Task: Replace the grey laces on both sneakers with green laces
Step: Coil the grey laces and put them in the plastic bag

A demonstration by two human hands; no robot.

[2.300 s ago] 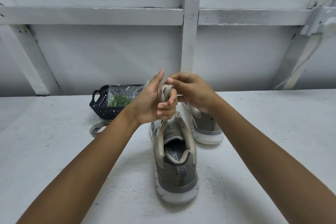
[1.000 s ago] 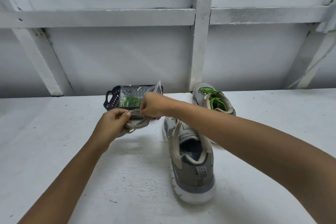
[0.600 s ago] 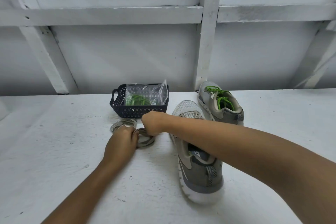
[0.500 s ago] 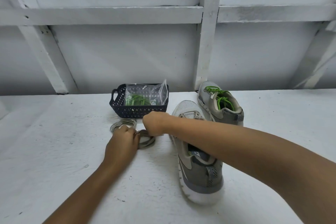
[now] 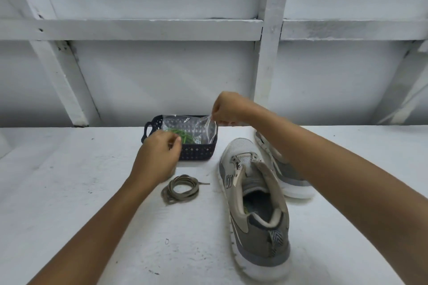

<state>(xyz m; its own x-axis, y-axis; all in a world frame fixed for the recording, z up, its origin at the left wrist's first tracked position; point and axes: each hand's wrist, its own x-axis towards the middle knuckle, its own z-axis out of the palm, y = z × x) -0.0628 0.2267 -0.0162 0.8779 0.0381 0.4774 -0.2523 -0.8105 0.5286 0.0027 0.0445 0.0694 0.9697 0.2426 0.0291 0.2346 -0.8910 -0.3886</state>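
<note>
At 11 o'clock from the unlaced sneaker (image 5: 254, 215), a basket (image 5: 199, 151) keeps the bag (image 5: 201, 127) of green laces (image 5: 181, 134); the right hand (image 5: 228, 107) pinches its corner up, probably to open it. The grip of the left hand (image 5: 157, 157) I cannot tell. The grey lace (image 5: 181, 188) lies coiled aside.

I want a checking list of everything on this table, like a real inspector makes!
Surface: white table, speckled with small dark marks.
Job's things: near sneaker has no lace; far sneaker is mostly hidden; coiled grey lace lies on the table; green laces sit inside the clear bag in the dark basket.
Clutter: nothing seen.
Grippers: right hand pinches the bag's top corner; left hand is at the basket's front, grip unclear.
Cables: nothing seen.
Surroundings: white wall with white beams.
</note>
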